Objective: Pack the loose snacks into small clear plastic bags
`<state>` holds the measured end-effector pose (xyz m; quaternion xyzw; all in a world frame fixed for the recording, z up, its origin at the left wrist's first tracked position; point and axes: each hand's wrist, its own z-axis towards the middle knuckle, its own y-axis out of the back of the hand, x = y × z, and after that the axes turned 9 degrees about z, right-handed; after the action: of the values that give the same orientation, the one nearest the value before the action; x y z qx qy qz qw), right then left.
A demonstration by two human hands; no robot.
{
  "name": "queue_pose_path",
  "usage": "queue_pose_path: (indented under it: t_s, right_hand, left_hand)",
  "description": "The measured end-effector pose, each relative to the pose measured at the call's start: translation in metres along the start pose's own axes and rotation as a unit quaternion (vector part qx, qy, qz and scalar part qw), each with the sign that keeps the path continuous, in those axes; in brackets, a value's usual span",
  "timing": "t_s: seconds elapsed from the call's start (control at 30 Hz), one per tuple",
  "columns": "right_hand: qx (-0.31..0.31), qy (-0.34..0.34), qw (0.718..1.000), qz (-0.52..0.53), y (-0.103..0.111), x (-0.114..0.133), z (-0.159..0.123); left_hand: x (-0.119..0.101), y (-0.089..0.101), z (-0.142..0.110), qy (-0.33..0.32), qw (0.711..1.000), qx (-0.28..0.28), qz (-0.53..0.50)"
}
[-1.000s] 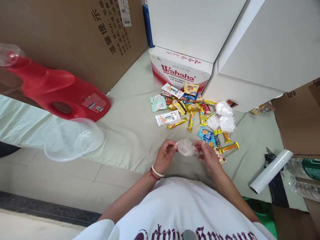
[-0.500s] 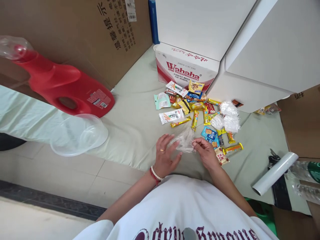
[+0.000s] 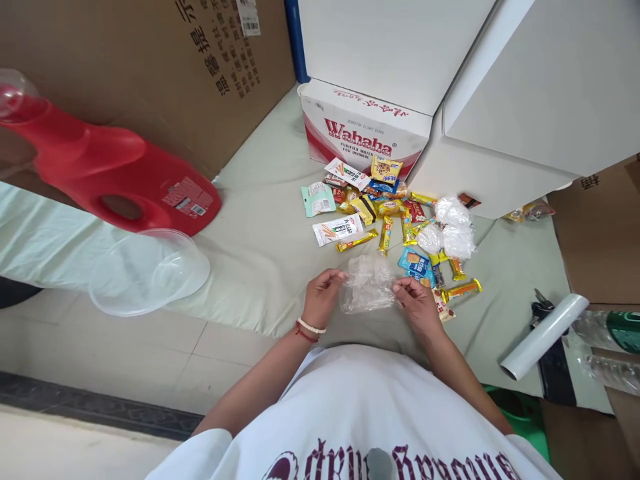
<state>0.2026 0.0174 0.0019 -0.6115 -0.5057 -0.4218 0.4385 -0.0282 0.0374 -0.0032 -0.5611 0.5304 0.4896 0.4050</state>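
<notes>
A clear, crinkled plastic bag (image 3: 369, 285) is stretched between my two hands, low over the cloth-covered surface. My left hand (image 3: 323, 293), with a beaded bracelet at its wrist, pinches the bag's left edge. My right hand (image 3: 416, 301) pinches the right edge between thumb and fingers. Just beyond the bag lies a loose spread of wrapped snacks (image 3: 385, 208). Blue snack packets (image 3: 417, 265) lie near my right fingertips, and a cream-and-red packet (image 3: 443, 305) is partly hidden behind that hand. Several bundled clear plastic wads (image 3: 454, 230) sit at the right of the snacks.
A Wahaba-style printed carton (image 3: 365, 130) and white boxes (image 3: 370, 40) stand at the back. At left are a red jug (image 3: 120, 173) and a clear plastic basin (image 3: 145, 273) overhanging the edge. A white roll (image 3: 544, 337), keys and plastic bottles (image 3: 607, 330) lie at right.
My left hand has gone from spread fingers beside the bag to pinching its edge. The bag has been opened out wider and flatter between both hands. The view has shifted slightly.
</notes>
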Motion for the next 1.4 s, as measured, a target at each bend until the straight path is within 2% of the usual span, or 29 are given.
queue_pose_path:
  t_s: [0.1,0.17,0.27,0.33,0.4,0.43,0.5,0.57,0.6,0.7,0.77,0.87,0.97,1.1,1.2,1.3,1.4]
  right_hand:
    - [-0.008,-0.019,0.998,0.06,0.002,-0.006,0.0]
    - [-0.02,-0.027,0.996,0.087,0.004,-0.008,0.0]
    - [-0.038,-0.032,0.995,0.087,0.009,-0.011,0.0]
    - [-0.036,-0.025,0.997,0.06,0.013,-0.012,-0.001]
    - [-0.023,-0.011,0.999,0.024,0.016,-0.013,-0.002]
    - [-0.015,-0.006,1.0,0.01,0.017,-0.012,-0.003]
    - [0.006,0.001,1.0,-0.009,0.016,-0.009,-0.004]
    - [0.027,0.005,0.999,-0.02,0.015,-0.004,-0.005]
    - [0.032,0.007,0.999,-0.025,0.014,-0.002,-0.005]
    - [0.005,0.02,1.0,-0.017,0.016,0.003,-0.007]
    - [-0.029,0.017,0.999,0.014,0.022,0.003,-0.008]
    - [-0.066,-0.022,0.994,0.089,0.032,-0.002,-0.012]
    - [-0.074,-0.055,0.987,0.135,0.038,-0.009,-0.013]
    - [-0.077,-0.058,0.986,0.139,0.032,-0.01,-0.009]
    - [-0.094,-0.057,0.985,0.131,0.028,-0.009,-0.003]
    - [-0.106,-0.071,0.987,0.099,0.037,-0.011,0.0]
    - [-0.098,-0.058,0.993,-0.046,0.054,-0.006,-0.005]
  left_hand:
    - [0.004,0.012,0.0,0.094,0.982,-0.046,-0.16]
    - [0.007,0.022,0.0,0.134,0.96,-0.052,-0.238]
    - [0.009,0.039,-0.004,0.149,0.95,-0.052,-0.27]
    - [0.005,0.044,-0.01,0.115,0.971,-0.055,-0.201]
    - [-0.005,0.042,-0.013,0.039,0.997,-0.041,-0.057]
    - [-0.012,0.037,-0.013,-0.011,0.999,-0.025,0.021]
    - [-0.024,0.019,-0.008,-0.113,0.984,0.031,0.136]
    - [-0.031,-0.003,0.004,-0.179,0.965,0.102,0.163]
    - [-0.032,-0.015,0.012,-0.188,0.961,0.131,0.156]
    - [-0.024,-0.039,0.031,-0.138,0.968,0.156,0.14]
    - [-0.014,-0.042,0.036,-0.092,0.972,0.155,0.148]
    - [-0.002,-0.03,0.031,-0.044,0.981,0.142,0.121]
    - [0.003,-0.014,0.021,-0.004,0.994,0.1,0.032]
    - [0.002,-0.002,0.011,0.053,0.992,0.047,-0.1]
    - [0.002,0.001,0.011,0.108,0.983,-0.005,-0.145]
    - [0.003,0.006,0.015,0.118,0.984,-0.064,-0.113]
    - [0.003,0.011,0.018,0.125,0.987,-0.06,-0.087]
